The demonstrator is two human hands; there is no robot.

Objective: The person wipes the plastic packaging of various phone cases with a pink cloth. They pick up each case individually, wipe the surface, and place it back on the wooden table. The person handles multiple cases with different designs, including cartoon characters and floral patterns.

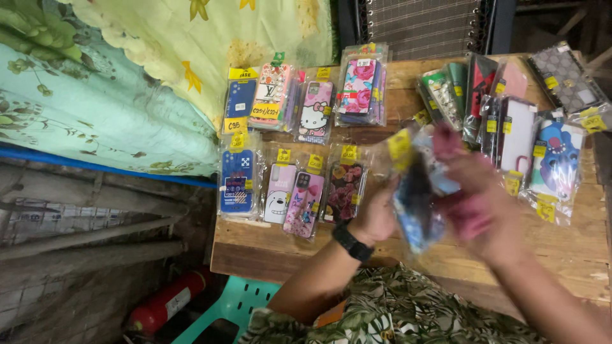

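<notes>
Both my hands hold a small stack of phone cases in clear plastic sleeves above the wooden table. My left hand, with a black wristband, grips the stack from the left. My right hand grips it from the right, with a pink case under its fingers. The stack is blurred with motion; a yellow tag shows at its top.
Rows of packaged phone cases with yellow tags lie at the table's left, more cases at the right. A floral cloth hangs at the left. A red fire extinguisher and a teal plastic stool sit below the table.
</notes>
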